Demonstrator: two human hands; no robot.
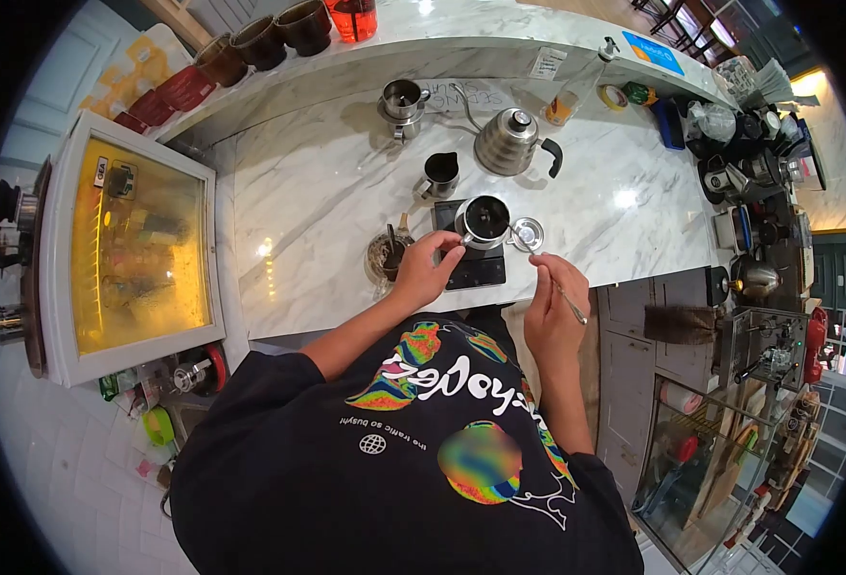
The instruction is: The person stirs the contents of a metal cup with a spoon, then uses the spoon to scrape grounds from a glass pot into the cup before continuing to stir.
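Observation:
A steel cup with dark contents stands over the black scale on the marble counter. My left hand pinches the cup's small handle at its near left side. In my right hand is a thin metal spoon, its far end close to the cup's right rim. A round steel lid lies just right of the cup. Left of the scale sits a small bowl with a dark scoop in it. Behind the cup stands a small dark-mouthed steel pitcher.
A gooseneck kettle and stacked steel cups stand farther back. A glass-fronted cabinet borders the left side. Dark cups line the raised ledge. Bottles, tape and equipment crowd the right, with an espresso machine beyond.

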